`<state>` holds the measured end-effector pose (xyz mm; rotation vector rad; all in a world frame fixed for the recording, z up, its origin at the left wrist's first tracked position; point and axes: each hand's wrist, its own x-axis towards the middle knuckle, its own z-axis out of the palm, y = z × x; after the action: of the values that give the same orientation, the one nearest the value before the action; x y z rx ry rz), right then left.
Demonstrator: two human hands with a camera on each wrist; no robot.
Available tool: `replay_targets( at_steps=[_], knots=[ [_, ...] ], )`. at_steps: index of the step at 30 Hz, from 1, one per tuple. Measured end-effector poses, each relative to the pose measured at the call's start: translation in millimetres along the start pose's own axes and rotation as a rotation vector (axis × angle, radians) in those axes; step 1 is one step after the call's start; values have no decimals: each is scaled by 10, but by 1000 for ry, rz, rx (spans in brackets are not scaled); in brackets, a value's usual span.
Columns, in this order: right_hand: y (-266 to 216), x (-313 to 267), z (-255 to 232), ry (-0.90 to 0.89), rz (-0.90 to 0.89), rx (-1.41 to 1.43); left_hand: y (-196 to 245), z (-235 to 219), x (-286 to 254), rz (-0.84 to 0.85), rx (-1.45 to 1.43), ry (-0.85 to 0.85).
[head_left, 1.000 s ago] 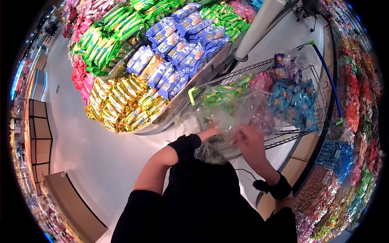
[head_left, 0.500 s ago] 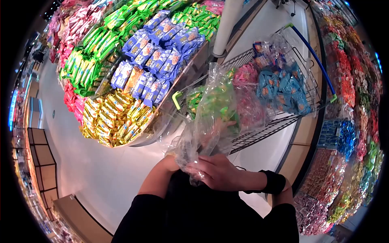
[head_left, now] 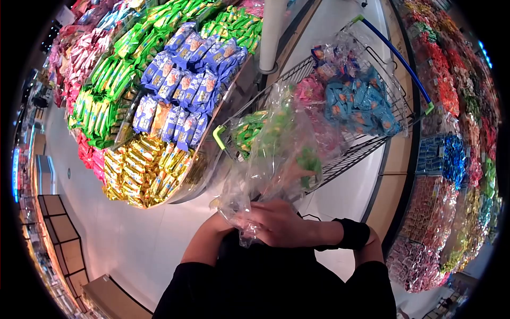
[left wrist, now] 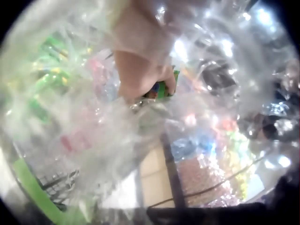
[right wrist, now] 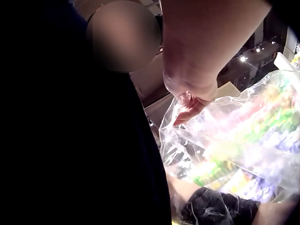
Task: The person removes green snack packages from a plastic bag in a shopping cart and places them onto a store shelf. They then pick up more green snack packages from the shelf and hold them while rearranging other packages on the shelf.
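A clear plastic bag hangs between my body and the shopping cart. Close to my chest, my right hand grips the bag's bunched edge; in the right wrist view, the crumpled plastic comes out between its fingers. My left hand is inside the bag, seen blurred through the film in the head view. Its curled fingers hold a small green-wrapped snack packet. The left wristband also shows through plastic.
Filled bags of green packets, pink packets and blue packets lie in the cart. A snack display curves along the left, with a post beside it. Candy shelves line the right.
My right hand has drawn the bag's edge from over the cart back to my chest and left. The left hand has gone into the bag. The head view has turned, shifting the scene leftward.
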<state>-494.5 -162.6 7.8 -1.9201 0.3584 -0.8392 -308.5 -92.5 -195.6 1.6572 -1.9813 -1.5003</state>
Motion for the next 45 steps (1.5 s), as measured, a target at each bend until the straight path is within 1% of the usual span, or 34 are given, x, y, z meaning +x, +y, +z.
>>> replay_targets(
  at_steps=[2, 6, 8, 9, 10, 11, 12, 14, 15, 16, 18, 20, 22, 24, 25, 26, 28, 29, 30, 31, 32, 33, 34, 35, 36, 38, 40, 41, 42, 45],
  knots=[
    [32, -9, -29, -32, 36, 10, 23, -6, -2, 4, 1, -6],
    [76, 7, -115, 0, 83, -28, 71, 3, 23, 13, 5, -22],
    [176, -31, -93, 149, 87, 57, 106, -7, 75, 25, 8, -26],
    [237, -57, -89, 150, 90, 60, 155, -9, 164, 40, 11, -25],
    [300, -91, -92, 111, 137, 44, 239, -22, 238, 64, 9, -16],
    [337, -119, -107, 72, 185, 29, 346, -17, 424, 108, 13, 3],
    [330, -125, -154, 74, 189, 31, 463, 2, 583, 155, 9, 24],
    [312, -115, -322, 381, -75, -459, 824, -36, 1009, 264, -3, 90],
    [419, -149, -469, 417, -81, -535, 1005, -75, 1164, 324, -13, 131],
    [513, -216, -622, 452, -89, -611, 1143, -112, 1188, 375, -29, 173],
    [498, -320, -832, 617, 489, -305, 1434, -244, 1351, 467, -41, 259],
    [515, -344, -1035, 860, 373, -150, 1601, -520, 1224, 493, -37, 298],
    [423, -315, -1209, 1050, 370, -3, 1725, -765, 990, 492, -48, 317],
    [395, -272, -1327, 1254, 284, 72, 1848, -1036, 660, 415, -156, 344],
    [387, -313, -1410, 1192, 300, 130, 1857, -1104, 557, 509, -250, 463],
    [398, -326, -1437, 1188, 297, 135, 1862, -1158, 454, 601, -345, 583],
    [446, -308, -1444, 1216, 285, 129, 1897, -1289, 245, 692, -530, 793],
    [476, -288, -1422, 1284, 299, 27, 1904, -1378, 146, 718, -684, 808],
    [514, -304, -1402, 1269, 291, 36, 1934, -1455, 46, 744, -838, 826],
    [562, -351, -1387, 1229, 319, 14, 2020, -1495, -89, 632, -1014, 904],
    [627, -386, -1364, 1182, 344, -4, 1945, -1522, -144, 562, -1131, 1035],
    [718, -413, -1317, 1144, 413, -117, 1943, -1568, -207, 543, -1222, 1103],
    [857, -449, -1281, 1110, 390, -93, 1936, -1637, -273, 529, -1309, 1175],
    [1029, -485, -1269, 1129, 376, -190, 1848, -1700, -329, 484, -1348, 1251],
    [1211, -522, -1269, 1148, 353, -283, 1859, -1770, -417, 481, -1401, 1294],
    [1554, -689, -1391, 1259, 347, -295, 1673, -1837, -540, 476, -1367, 1426],
    [1775, -805, -1570, 1185, 166, -707, 1558, -1820, -695, 414, -1311, 1484],
    [1733, -769, -1661, 1217, 61, -366, 1493, -1791, -761, 406, -1304, 1511],
    [1597, -716, -1761, 1225, -27, -26, 1387, -1748, -841, 368, -1320, 1487],
    [1449, -622, -1919, 1203, -114, 22, 1275, -1664, -1083, 299, -1363, 1577]
  ],
)
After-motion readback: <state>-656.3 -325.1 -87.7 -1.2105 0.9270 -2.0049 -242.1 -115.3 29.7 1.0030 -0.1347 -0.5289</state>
